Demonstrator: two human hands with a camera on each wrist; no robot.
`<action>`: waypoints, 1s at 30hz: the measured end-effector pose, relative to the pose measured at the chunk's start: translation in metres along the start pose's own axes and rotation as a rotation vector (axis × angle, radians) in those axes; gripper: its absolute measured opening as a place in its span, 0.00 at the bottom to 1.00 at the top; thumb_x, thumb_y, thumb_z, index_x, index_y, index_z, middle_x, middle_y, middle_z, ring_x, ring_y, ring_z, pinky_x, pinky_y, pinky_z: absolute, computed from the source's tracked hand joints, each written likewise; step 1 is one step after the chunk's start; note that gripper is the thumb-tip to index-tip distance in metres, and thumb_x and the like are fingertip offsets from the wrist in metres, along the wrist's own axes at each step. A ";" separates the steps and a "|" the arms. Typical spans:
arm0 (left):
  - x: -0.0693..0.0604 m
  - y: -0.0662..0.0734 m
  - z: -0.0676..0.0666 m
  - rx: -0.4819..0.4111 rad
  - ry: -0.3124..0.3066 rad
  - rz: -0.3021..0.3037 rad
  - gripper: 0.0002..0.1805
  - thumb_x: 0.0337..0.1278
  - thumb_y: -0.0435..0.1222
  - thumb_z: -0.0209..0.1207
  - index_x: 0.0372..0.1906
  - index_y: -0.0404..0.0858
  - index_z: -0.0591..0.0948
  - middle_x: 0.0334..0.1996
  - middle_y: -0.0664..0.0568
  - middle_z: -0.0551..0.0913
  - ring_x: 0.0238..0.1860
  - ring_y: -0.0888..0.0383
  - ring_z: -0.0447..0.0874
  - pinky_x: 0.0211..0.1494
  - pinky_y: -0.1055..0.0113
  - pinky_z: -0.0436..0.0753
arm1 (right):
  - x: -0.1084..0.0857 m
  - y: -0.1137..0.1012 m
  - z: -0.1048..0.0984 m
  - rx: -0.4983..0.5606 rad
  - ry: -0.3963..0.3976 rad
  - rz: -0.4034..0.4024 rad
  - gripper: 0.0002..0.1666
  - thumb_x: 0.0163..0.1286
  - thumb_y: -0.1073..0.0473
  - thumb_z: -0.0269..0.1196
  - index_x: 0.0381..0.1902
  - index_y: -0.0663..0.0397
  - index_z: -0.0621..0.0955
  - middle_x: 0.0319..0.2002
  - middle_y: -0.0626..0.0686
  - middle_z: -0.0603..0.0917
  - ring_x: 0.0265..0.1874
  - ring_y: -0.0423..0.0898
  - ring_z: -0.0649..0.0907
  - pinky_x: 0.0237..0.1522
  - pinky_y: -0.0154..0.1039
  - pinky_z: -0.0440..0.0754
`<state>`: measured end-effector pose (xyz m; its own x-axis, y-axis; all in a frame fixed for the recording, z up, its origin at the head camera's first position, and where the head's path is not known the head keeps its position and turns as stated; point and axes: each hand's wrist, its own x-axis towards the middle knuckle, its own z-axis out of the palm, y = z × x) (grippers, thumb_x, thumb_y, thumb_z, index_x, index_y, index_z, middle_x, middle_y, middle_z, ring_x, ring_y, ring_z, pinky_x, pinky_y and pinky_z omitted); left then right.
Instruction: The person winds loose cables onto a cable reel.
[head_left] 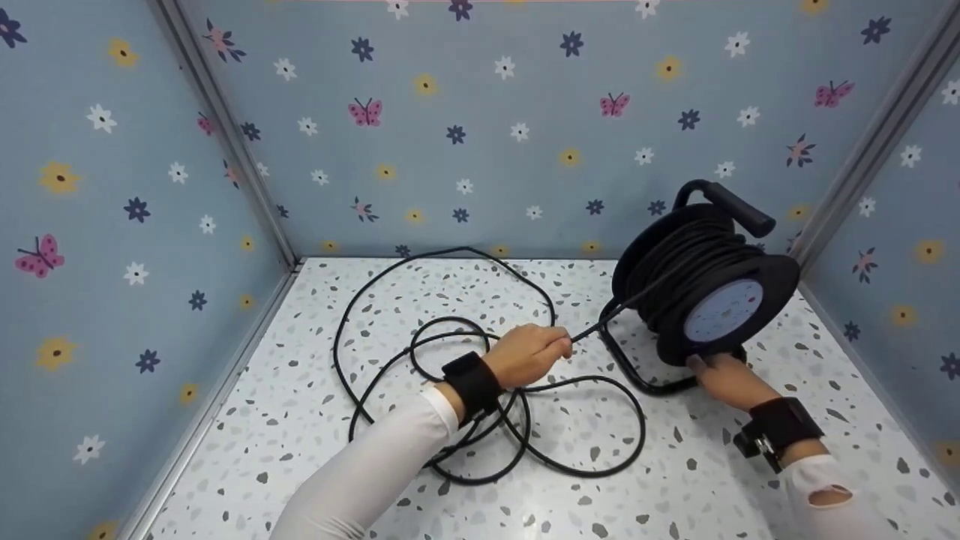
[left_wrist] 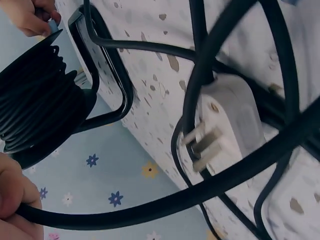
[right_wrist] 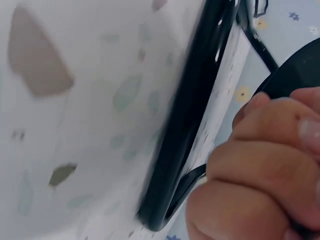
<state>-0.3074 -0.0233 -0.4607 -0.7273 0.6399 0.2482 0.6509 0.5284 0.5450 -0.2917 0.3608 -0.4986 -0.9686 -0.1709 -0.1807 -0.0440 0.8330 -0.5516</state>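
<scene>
A black cable reel stands on its tubular frame at the right, its drum wound with cable. My left hand grips the black cable between the drum and the floor; the stretch up to the drum runs straight. At the lower edge of the reel's front flange, my right hand has its fingers curled around a part of the reel, mostly hidden by the hand. Loose cable loops lie across the floor beneath my left hand. Among them, a white plug with metal pins shows in the left wrist view.
The speckled white surface is walled at the left, back and right by blue flowered panels. Metal corner posts join them. The reel's carrying handle rises near the back panel, and its base bar lies close to the surface.
</scene>
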 end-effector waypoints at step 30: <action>0.086 0.050 0.042 -0.203 0.003 -0.106 0.17 0.91 0.39 0.40 0.58 0.37 0.78 0.47 0.45 0.87 0.38 0.60 0.77 0.47 0.69 0.78 | -0.015 -0.068 0.007 0.244 0.336 -0.186 0.33 0.88 0.49 0.55 0.17 0.52 0.72 0.16 0.42 0.70 0.16 0.41 0.71 0.25 0.36 0.70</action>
<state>-0.3283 0.0813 -0.4458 -0.7901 0.5851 0.1827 0.5136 0.4692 0.7184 -0.2728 0.3029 -0.4639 -0.9771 -0.0922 0.1920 -0.2052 0.6493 -0.7323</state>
